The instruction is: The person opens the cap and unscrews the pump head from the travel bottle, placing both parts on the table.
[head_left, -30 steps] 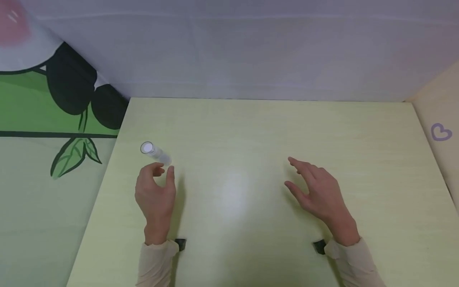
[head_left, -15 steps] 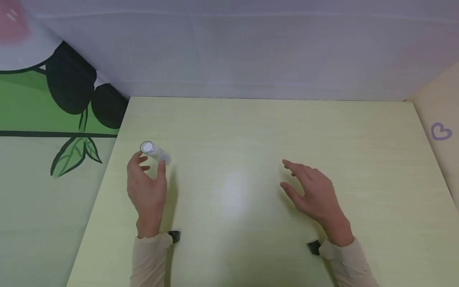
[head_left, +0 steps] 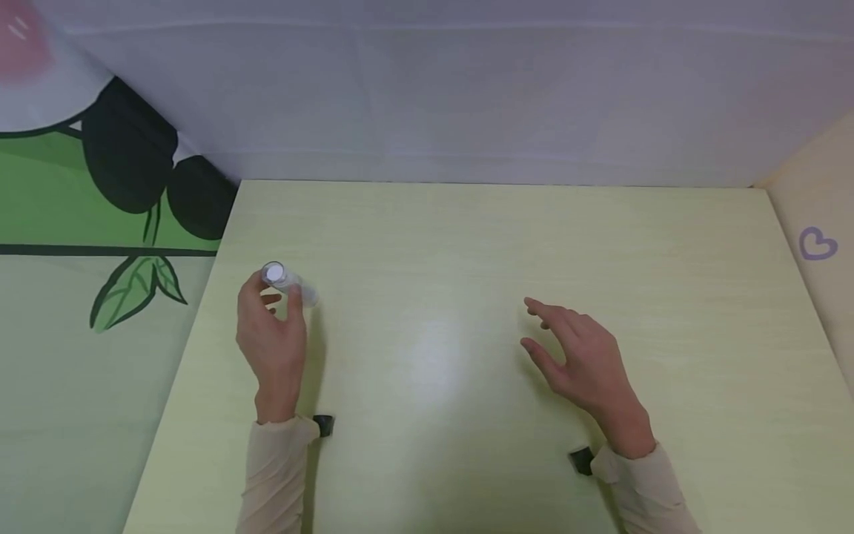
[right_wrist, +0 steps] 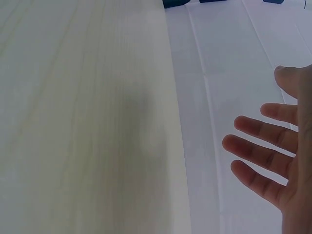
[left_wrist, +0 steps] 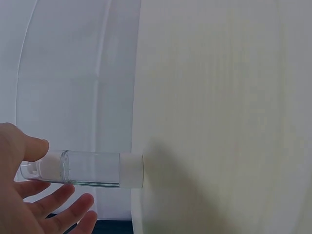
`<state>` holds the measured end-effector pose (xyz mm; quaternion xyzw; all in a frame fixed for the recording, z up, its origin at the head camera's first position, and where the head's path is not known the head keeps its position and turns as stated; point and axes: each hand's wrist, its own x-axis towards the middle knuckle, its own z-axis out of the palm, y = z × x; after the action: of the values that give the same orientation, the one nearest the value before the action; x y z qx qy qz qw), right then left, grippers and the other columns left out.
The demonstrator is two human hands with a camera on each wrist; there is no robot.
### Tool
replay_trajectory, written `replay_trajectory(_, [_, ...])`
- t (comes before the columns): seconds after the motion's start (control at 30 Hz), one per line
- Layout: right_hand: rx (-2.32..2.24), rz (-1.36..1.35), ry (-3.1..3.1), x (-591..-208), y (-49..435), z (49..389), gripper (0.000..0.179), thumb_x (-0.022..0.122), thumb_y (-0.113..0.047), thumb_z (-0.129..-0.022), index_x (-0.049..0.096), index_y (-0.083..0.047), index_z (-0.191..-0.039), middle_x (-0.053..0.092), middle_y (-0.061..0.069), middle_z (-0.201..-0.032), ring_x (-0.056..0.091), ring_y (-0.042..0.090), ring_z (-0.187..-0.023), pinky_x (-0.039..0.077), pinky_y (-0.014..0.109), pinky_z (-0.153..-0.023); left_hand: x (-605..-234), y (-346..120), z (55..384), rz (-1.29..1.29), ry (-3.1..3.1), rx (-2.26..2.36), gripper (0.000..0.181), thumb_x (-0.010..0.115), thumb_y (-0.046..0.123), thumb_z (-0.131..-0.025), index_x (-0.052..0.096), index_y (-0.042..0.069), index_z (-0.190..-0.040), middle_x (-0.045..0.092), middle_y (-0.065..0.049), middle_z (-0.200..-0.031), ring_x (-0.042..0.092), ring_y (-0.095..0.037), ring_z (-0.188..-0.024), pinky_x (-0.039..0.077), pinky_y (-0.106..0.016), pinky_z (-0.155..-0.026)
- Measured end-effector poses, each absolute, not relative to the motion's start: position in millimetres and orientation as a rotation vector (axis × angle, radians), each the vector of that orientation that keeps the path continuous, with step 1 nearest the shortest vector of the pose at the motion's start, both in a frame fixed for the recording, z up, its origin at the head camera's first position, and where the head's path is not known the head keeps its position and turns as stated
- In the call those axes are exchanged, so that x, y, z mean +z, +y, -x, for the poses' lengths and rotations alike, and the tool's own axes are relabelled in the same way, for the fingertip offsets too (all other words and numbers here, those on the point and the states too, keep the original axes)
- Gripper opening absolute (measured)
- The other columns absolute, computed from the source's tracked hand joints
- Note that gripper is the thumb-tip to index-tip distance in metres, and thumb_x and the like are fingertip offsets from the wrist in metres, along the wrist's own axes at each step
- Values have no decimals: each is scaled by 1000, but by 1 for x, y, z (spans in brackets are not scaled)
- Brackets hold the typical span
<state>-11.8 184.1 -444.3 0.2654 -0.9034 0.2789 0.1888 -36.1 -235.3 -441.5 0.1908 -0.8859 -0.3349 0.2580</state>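
Note:
A slim clear bottle (head_left: 287,281) with a white inner top and a white base (left_wrist: 131,170) stands upright near the table's left edge. Around its upper end is my left hand (head_left: 272,337), thumb on the near right side and index finger on the far left. In the left wrist view, that hand (left_wrist: 19,185) has its fingers spread and fairly straight beside the bottle; whether thumb and fingers touch it I cannot tell. My right hand (head_left: 587,363) hovers over the table's right half, holding nothing. Its fingers (right_wrist: 261,153) are extended and apart in the right wrist view.
The pale wood-look table (head_left: 427,237) meets a plain light curtain (head_left: 427,96) at its back edge. A printed green and black cloth (head_left: 60,200) hangs at the left. To the right is a beige panel with a purple heart (head_left: 818,243).
My left hand has moved left and forward to the bottle, opening a little and then drawing in around its top. The right hand has shifted slightly left. The bottle stays put.

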Motion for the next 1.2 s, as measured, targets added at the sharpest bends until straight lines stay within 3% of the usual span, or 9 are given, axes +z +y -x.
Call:
replay_trajectory(0.2, [795,-750,-2533,-444,182,10,58,46,-54,-107,64,-9,-139,76,6,-117,73,23,-87,55,41,-64,-444,-238,38,-497,-2383,-945,43,65,26,-104,56,2,-139,65,-17,-134,68,-34,-107,54,-38,-88])
replay_trajectory(0.37, [794,-744,-2544,-444,181,9,58,45,-54,-107,63,-10,-140,76,5,-118,72,22,-87,55,41,-66,-444,-238,37,-475,-2383,-979,42,65,23,-104,56,2,-139,65,-15,-134,70,-30,-107,49,-14,-82])
replay_trajectory(0.47, [797,-742,-2548,-444,180,8,57,45,-54,-108,63,-11,-141,76,5,-118,72,22,-88,55,42,-67,-443,-237,36,-448,-2384,-1012,42,65,21,-103,56,2,-140,65,-14,-134,70,-29,-108,46,-7,-80])
replay_trajectory(0.97, [853,-783,-2541,-442,171,6,58,46,-53,-107,62,-8,-141,75,5,-121,72,21,-90,56,41,-67,-441,-217,30,-324,-2323,-1153,41,69,16,-101,58,0,-138,67,-15,-129,69,-25,-107,51,-7,-82])
replay_trajectory(1.2, [877,-800,-2527,-441,167,6,57,48,-52,-107,62,-9,-142,74,4,-122,73,22,-89,56,40,-67,-441,-201,28,-221,-2230,-1290,39,72,8,-98,59,-3,-134,69,-17,-123,66,-13,-102,52,-6,-82])
